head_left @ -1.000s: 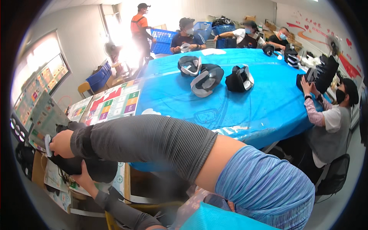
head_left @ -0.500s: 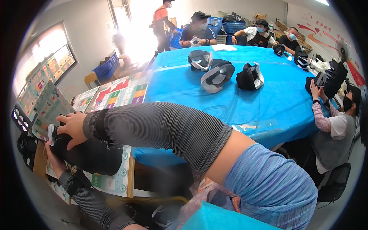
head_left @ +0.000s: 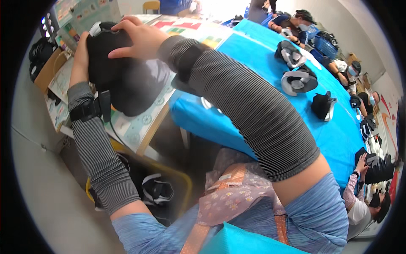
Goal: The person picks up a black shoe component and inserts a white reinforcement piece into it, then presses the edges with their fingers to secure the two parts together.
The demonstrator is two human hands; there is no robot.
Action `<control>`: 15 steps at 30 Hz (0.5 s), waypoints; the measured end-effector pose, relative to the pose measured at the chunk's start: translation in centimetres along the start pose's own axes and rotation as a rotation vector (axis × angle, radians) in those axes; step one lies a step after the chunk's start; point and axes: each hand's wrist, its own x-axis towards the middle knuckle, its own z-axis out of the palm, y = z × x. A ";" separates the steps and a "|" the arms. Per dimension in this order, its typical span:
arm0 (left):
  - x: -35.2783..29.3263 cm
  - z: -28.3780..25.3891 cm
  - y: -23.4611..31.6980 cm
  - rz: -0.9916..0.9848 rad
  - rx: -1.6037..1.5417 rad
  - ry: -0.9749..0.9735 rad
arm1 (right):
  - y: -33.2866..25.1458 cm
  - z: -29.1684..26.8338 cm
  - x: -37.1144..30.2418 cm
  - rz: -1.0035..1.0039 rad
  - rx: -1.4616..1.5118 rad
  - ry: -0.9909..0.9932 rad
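Left hand point(head_left: 81, 59): flat along the black piece's left side; fingers hidden behind it, so tightness of grip cannot be told.
Right hand point(head_left: 137, 39): grip spread wide, thumb well apart from fingers; fingers over the far edge, thumb across the front.
Black piece point(head_left: 100, 63): between the hands, right of the left, left and nearside of the right; both touch it, neither nearer. White tab point(head_left: 95, 29) at its far-left corner. Long axis seems to run far-left to near-right, with a blurred dark bulk point(head_left: 133, 99) at the near end; whether one thing, unclear.
Patterned worktop point(head_left: 129, 132): printed, wood-edged, beneath the piece; resting or lifted, cannot tell.
Blue worktop point(head_left: 253, 39): to the right, three black-and-white pieces point(head_left: 299, 81) in a loose row.
Carton point(head_left: 50, 73): far left, dark goods beside it.
Room: co-workers point(head_left: 357, 207) along the blue worktop's far right side; blue crate point(head_left: 174, 6) beyond.
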 end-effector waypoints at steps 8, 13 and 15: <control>-1.9 0.4 -2.5 0.003 -0.197 -0.019 | -1.4 -0.1 -2.5 0.036 -0.012 -0.091; -3.6 3.2 -1.9 -0.136 -0.260 -0.104 | -2.9 -3.1 -3.0 0.165 -0.127 -0.238; -2.9 1.2 -2.2 -0.074 -0.235 -0.034 | -4.5 -3.7 -3.1 0.214 -0.178 -0.271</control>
